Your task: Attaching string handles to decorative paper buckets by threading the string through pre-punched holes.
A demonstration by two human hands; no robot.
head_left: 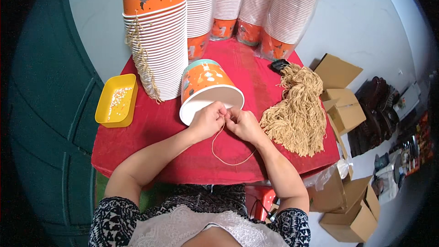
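On the red-covered table lies an orange patterned paper bucket (pixel 209 76) on its side, its white open mouth toward me. At its rim, my left hand (pixel 209 120) and my right hand (pixel 242 123) meet, fingertips pinched together on a thin tan cord (pixel 222 159). A loop of that cord hangs below both hands onto the cloth. The exact spot where the fingers grip is hidden. To the right of my right hand spreads a bundle of similar tan cords (pixel 299 119), with a black piece (pixel 279 66) at its top.
Tall nested bucket stacks (pixel 157 50) stand at the back left, with cords hanging down one side. More stacks in clear plastic (pixel 292 11) stand behind. A yellow tray (pixel 130 105) holding small white bits sits at the left edge. Cardboard boxes (pixel 345 110) lie right of the table.
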